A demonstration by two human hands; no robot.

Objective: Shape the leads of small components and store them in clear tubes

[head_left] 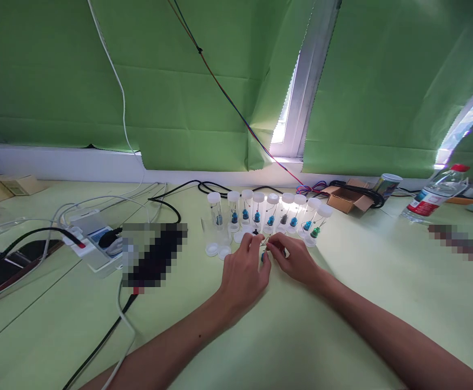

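My left hand (244,271) is closed, its thumb and fingers pinched on a small needle with a blue hub (263,257), most of it hidden by the fingers. Opposite it, my right hand (293,257) pinches the thin, bent metal end (265,242) between thumb and index finger. Just beyond both hands stands a row of clear tubes with white caps (258,198). Blue, grey and green hubs with thin bent needles show inside them. A small black piece (255,232) lies behind my left fingers. Clear open tubes and loose white caps (211,249) are left of that hand.
A white power strip (98,260) with plugs and cables sits on the left, beside a blurred dark object (155,257). At the back right are an open cardboard box (350,196), a can (386,187) and a tilted plastic bottle (433,195). Green blinds (196,97) hang behind.
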